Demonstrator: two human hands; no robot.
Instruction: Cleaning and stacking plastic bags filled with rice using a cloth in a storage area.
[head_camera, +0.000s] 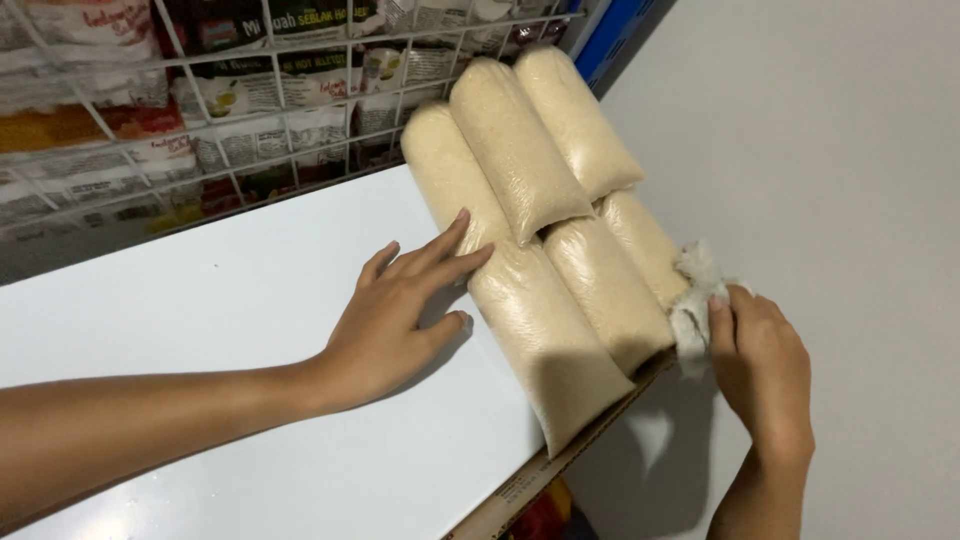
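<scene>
Seen from the head camera, the left hand (400, 310) lies flat and open on a white shelf (230, 300), fingers spread, its fingertips touching the side of the nearest clear bag of pale grain (550, 340). Just beyond those fingertips lie more such bags (520, 150), side by side and overlapping, running away from the hand toward a white wire rack (250, 130) that holds printed snack packets (300, 75). On the far side of the bags, the right hand (760, 370) is closed, thumb and fingers pinching a small white cloth (695, 300) that rests against the end of the outermost bag (645, 245). Below that hand, a brown cardboard edge (560, 465) shows under the shelf's front, and a plain pale wall (840, 150) fills the space beyond the right hand
</scene>
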